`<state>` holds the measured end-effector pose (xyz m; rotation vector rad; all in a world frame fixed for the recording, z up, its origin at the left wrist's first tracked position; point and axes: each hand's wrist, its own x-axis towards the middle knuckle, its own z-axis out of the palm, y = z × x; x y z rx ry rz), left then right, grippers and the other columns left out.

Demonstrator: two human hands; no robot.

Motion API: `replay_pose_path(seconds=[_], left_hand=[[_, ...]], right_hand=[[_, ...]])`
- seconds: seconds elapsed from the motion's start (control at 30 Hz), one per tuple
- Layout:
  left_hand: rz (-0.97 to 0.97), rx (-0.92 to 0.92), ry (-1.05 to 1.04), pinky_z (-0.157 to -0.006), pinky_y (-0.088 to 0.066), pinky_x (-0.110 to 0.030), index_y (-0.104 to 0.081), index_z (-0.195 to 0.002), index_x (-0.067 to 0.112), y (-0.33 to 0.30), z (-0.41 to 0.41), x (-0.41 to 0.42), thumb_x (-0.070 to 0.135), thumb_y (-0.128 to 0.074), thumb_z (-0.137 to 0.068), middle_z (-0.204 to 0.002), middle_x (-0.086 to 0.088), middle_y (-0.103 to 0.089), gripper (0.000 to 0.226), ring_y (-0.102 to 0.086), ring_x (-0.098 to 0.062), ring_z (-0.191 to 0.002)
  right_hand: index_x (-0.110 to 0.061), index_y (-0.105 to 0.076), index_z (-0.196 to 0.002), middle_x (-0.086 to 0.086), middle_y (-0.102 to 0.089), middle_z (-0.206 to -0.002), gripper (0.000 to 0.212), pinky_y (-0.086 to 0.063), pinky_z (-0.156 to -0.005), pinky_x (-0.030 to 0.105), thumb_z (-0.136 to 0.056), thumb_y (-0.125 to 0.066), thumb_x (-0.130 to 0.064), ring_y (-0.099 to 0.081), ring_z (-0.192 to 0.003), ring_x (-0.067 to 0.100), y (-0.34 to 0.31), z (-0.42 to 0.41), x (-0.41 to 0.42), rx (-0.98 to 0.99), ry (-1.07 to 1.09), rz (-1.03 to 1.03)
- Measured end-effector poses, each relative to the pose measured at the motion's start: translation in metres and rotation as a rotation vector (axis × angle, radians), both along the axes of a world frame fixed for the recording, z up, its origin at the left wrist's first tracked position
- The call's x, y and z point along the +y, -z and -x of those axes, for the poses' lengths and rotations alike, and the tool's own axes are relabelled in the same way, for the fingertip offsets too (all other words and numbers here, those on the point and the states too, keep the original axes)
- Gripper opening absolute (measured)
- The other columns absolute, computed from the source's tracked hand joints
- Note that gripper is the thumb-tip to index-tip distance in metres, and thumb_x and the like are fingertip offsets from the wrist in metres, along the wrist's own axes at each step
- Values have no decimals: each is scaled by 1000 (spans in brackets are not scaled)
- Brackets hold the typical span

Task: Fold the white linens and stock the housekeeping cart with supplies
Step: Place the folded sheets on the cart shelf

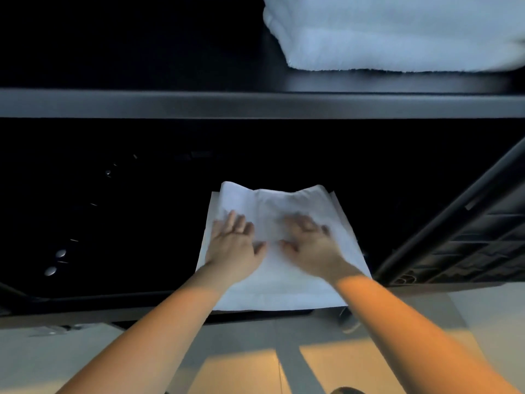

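Observation:
A folded white linen lies flat on the dark lower shelf of the housekeeping cart, its near edge reaching the shelf's front lip. My left hand presses flat on the linen's left half, fingers straight and spread. My right hand presses flat on the right half, slightly blurred. On the upper shelf at the top right sits a thick stack of folded white towels.
The lower shelf's interior is dark, with several small metal rivets on the left wall. A dark ribbed cart side panel slants at the right. Pale tiled floor lies below the cart's front edge.

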<state>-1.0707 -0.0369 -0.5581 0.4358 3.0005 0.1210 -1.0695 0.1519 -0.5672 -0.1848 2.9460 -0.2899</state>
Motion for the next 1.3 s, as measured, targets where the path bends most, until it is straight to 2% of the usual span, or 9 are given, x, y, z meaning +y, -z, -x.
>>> replay_pose_path(seconds=[0.13, 0.27, 0.4, 0.53, 0.67, 0.87, 1.03, 1.17, 1.3], left_hand=[[70, 163, 213, -118, -10, -48, -32, -148, 18, 7, -40, -10, 72, -18, -83, -153, -9, -34, 86, -23, -25, -144], [189, 201, 283, -104, -31, -65, -28, -150, 15, 33, -75, -34, 60, -78, -56, -150, -22, -33, 116, -30, -39, -139], [155, 489, 263, -95, -38, -64, -20, -152, 19, 51, -86, -34, 2, -50, -82, -151, -24, -30, 77, -33, -39, -138], [117, 332, 194, -100, -33, -60, -23, -150, 27, 44, -69, -28, 14, -86, -43, -146, -16, -38, 125, -36, -34, -137], [104, 314, 160, -104, -31, -58, -23, -150, 27, 35, -49, -16, 20, -89, -43, -147, -13, -37, 126, -32, -32, -139], [128, 256, 67, -113, -21, -52, -7, -153, 30, 33, -14, -12, 20, -81, -63, -156, -15, -15, 117, -8, -33, -146], [80, 148, 79, -115, -15, -49, 3, -151, 30, 42, 4, -3, 56, -59, -84, -159, -9, 3, 95, 10, -26, -146], [23, 195, 45, -112, -17, -50, -13, -152, 28, 43, 2, -1, 63, -34, -91, -159, -5, -15, 73, -5, -25, -147], [37, 249, 88, -115, -10, -42, -31, -147, 20, 32, 23, 14, 55, -22, -97, -153, -5, -34, 63, -23, -20, -143]], right_hand=[[-8, -62, -125, 12, -60, -130, 52, -39, -105, 51, -93, -39, -42, -54, -124, 28, 7, -53, -20, 415, -253, -26], [-11, -31, -149, 19, -37, -149, 102, -26, -109, 62, -70, -70, -62, -32, -140, 33, 39, -92, 18, 415, -363, -292], [-21, -26, -151, 18, -38, -149, 99, -22, -110, 65, -68, -76, -11, -34, -139, 35, 53, -95, 22, 544, -337, -400], [-24, -22, -152, 16, -43, -146, 111, -24, -107, 67, -58, -80, -20, -39, -135, 37, 43, -80, 28, 507, -331, -436], [-25, -17, -151, 10, -44, -146, 124, -31, -105, 64, -47, -85, -26, -41, -135, 32, 29, -61, 25, 379, -219, -437], [-26, 7, -153, 5, -28, -154, 129, -18, -112, 62, -60, -83, -31, -23, -143, 29, 27, -30, 22, 306, -153, -451], [-34, 24, -147, -1, -9, -159, 116, -2, -116, 59, -78, -68, -21, 1, -148, 25, 31, -16, 30, 229, -162, -393], [-34, -3, -152, 0, -18, -155, 82, -1, -116, 60, -88, -51, -49, -5, -146, 26, 28, -19, 26, 225, -169, -266], [-27, -30, -148, 0, -30, -153, 60, -3, -117, 54, -93, -38, -50, -20, -143, 23, 23, 4, -12, 275, -195, -85]])
